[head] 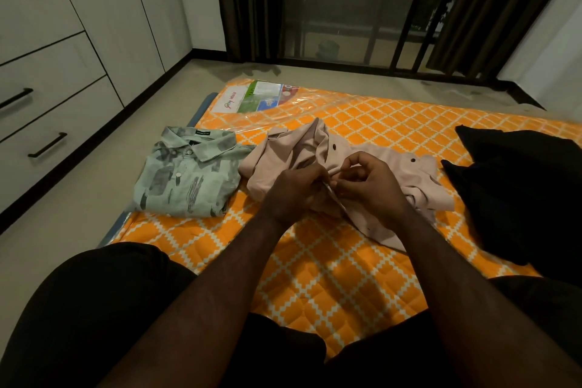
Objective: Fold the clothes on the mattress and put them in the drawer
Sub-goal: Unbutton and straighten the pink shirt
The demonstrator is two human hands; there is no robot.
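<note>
Orange mattress w/ crumpled pink shirt

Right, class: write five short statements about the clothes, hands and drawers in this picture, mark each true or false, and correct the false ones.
1. The pale green patterned collared shirt lies folded on the orange quilted mattress. True.
2. The left hand and the right hand both pinch the dusty pink buttoned shirt. True.
3. The dusty pink buttoned shirt is already neatly folded. False: it lies crumpled and unfolded.
4. The white drawers with black bar handles stand open. False: the ones in view are shut.
5. The black cloth lies left of the green shirt. False: it lies at the right, beyond the pink shirt.
</note>
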